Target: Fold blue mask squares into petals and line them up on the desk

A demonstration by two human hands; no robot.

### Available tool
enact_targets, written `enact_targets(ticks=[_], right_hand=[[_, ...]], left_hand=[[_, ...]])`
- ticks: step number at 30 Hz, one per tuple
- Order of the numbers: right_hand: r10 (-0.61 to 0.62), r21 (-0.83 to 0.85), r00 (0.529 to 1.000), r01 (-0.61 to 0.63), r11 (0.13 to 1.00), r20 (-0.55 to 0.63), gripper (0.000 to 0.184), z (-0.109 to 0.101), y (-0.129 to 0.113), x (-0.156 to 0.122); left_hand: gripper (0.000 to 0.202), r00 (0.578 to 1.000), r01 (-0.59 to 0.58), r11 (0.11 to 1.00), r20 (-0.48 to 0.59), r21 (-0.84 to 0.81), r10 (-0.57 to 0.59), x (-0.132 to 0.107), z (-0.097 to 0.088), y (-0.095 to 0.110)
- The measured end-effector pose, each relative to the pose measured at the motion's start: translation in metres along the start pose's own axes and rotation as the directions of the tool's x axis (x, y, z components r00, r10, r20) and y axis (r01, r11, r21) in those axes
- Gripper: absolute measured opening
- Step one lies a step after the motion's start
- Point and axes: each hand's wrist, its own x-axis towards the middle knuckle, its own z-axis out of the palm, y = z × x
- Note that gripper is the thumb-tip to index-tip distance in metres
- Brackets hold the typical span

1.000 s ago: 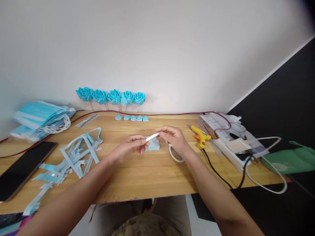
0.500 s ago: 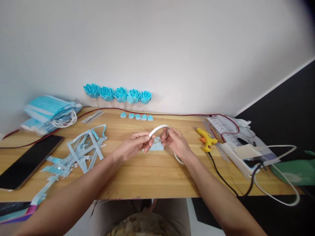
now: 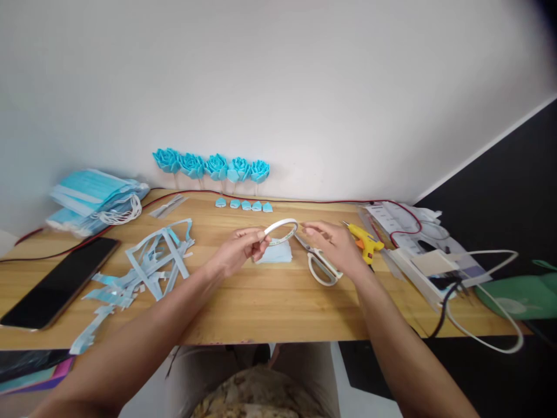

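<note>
My left hand (image 3: 241,248) pinches one end of a curved white strip (image 3: 281,227), held just above the wooden table (image 3: 270,302). Under the strip lies a small stack of pale blue cut pieces (image 3: 275,253). My right hand (image 3: 335,244) is off the strip, with its fingers spread loosely over white-handled scissors (image 3: 319,264) lying on the table. A yellow glue gun (image 3: 364,241) lies just right of that hand.
Blue paper roses (image 3: 213,165) lean on the wall with small blue petals (image 3: 243,204) before them. Blue scrap strips (image 3: 143,264), a dark phone (image 3: 58,281) and stacked face masks (image 3: 93,194) lie left. Papers, a white box and cables (image 3: 439,255) crowd the right.
My right hand let go of the white strip and moved right, over the scissors. My left hand keeps the strip, which now curves free.
</note>
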Motion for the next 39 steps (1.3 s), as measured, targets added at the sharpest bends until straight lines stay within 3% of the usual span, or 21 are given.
enact_targets(ticks=[3, 7, 10, 13, 15, 17, 19, 20, 22, 25, 28, 33, 39], right_hand=[[-0.017, -0.29, 1.0, 0.019, 0.957, 0.013, 0.031, -0.013, 0.002, -0.016], [0.036, -0.632, 0.987, 0.073, 0.771, 0.157, 0.029, -0.018, 0.009, -0.039], [0.103, -0.713, 0.969, 0.09, 0.696, 0.223, 0.03, -0.012, 0.012, -0.051], [0.122, -0.711, 0.97, 0.065, 0.7, 0.208, 0.031, -0.002, 0.015, -0.053], [0.14, -0.657, 0.979, -0.01, 0.753, 0.145, 0.029, 0.001, 0.019, -0.05], [0.21, -0.496, 0.975, -0.152, 0.855, 0.065, 0.03, 0.0, 0.024, -0.047], [0.299, -0.167, 0.952, -0.285, 0.944, 0.066, 0.036, -0.004, 0.026, -0.046], [0.324, 0.036, 0.941, -0.329, 0.944, 0.1, 0.041, -0.007, 0.025, -0.047], [0.305, 0.388, 0.928, -0.368, 0.845, 0.215, 0.054, -0.01, 0.018, -0.051], [0.194, 0.647, 0.924, -0.372, 0.666, 0.331, 0.062, -0.007, 0.0, -0.059], [0.058, 0.707, 0.908, -0.362, 0.607, 0.415, 0.06, -0.001, -0.017, -0.065], [-0.125, 0.683, 0.867, -0.283, 0.673, 0.483, 0.062, 0.004, -0.031, -0.069], [-0.147, 0.671, 0.815, -0.343, 0.658, 0.56, 0.059, 0.006, -0.026, -0.067]], left_hand=[[0.027, 0.999, -0.019, 1.0, -0.036, -0.01, 0.019, 0.0, 0.0, 0.0], [0.03, 0.998, -0.028, 0.999, -0.055, -0.031, 0.026, 0.001, 0.002, 0.0], [0.033, 0.999, -0.022, 0.999, -0.032, -0.042, 0.021, 0.001, 0.003, -0.001], [0.039, 1.0, -0.025, 0.999, -0.01, -0.037, 0.025, 0.001, 0.002, -0.002], [0.041, 1.0, -0.03, 0.999, 0.0, -0.039, 0.03, 0.001, 0.001, -0.003], [0.042, 0.999, -0.032, 0.998, 0.015, -0.056, 0.033, 0.001, 0.001, -0.004], [0.043, 0.999, -0.032, 0.996, 0.035, -0.08, 0.035, 0.002, 0.0, -0.004], [0.043, 0.998, -0.031, 0.995, 0.044, -0.091, 0.035, 0.002, 0.0, -0.004], [0.043, 0.998, -0.025, 0.994, 0.053, -0.105, 0.031, 0.002, 0.0, -0.004], [0.044, 0.999, -0.001, 0.994, 0.054, -0.111, 0.007, 0.002, 0.001, -0.003], [0.044, 0.998, 0.009, 0.994, 0.062, -0.11, -0.002, 0.002, 0.001, -0.002], [0.046, 0.998, 0.005, 0.996, 0.07, -0.093, 0.001, 0.001, 0.0, -0.003], [0.047, 0.995, 0.011, 0.997, 0.105, -0.071, -0.004, 0.002, 0.0, -0.005]])
